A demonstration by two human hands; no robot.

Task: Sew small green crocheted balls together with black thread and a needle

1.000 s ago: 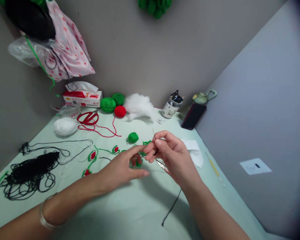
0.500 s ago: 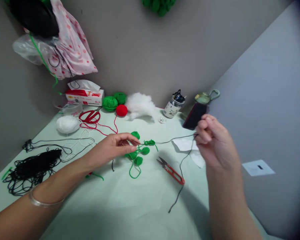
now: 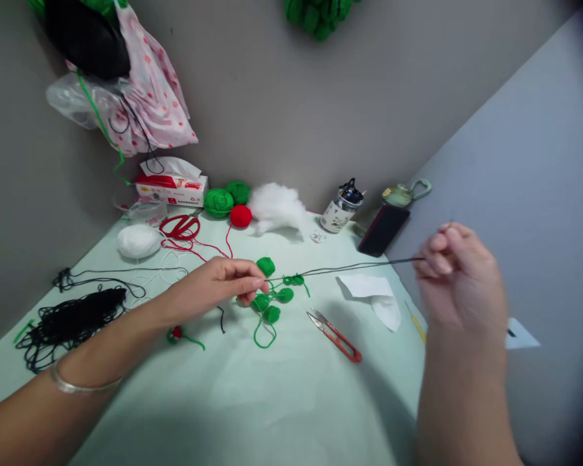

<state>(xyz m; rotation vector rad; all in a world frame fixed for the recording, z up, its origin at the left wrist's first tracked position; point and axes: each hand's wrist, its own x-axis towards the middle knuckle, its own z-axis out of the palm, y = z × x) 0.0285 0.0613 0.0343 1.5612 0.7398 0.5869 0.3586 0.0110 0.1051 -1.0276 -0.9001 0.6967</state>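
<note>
A black yarn [image 3: 350, 266] runs doubled and nearly straight between my two hands, above the table. My left hand [image 3: 236, 279] pinches one end between thumb and fingers. Off to the right, my raised right hand [image 3: 454, 265] is closed on the other end; whether a needle is in its fingers I cannot tell. Beneath the yarn and beside my left fingertips lie small green crocheted pieces [image 3: 272, 314] with loose green tails, partly hidden by the hand. Red-handled thread snips [image 3: 337, 338] rest on the table between the hands, blades slightly apart.
Left of my forearm lies a black yarn skein [image 3: 80, 320]. Behind it are a white yarn ball [image 3: 138, 242], red scissors [image 3: 181, 228] and a tissue box [image 3: 172, 189]. White stuffing [image 3: 278, 210], a pen jar [image 3: 337, 213] and a phone [image 3: 385, 230] stand along the wall.
My right hand has moved right, drawing the black yarn taut. The loose yarn end that lay over the snips has lifted off the table. My left hand stays near the same spot.
</note>
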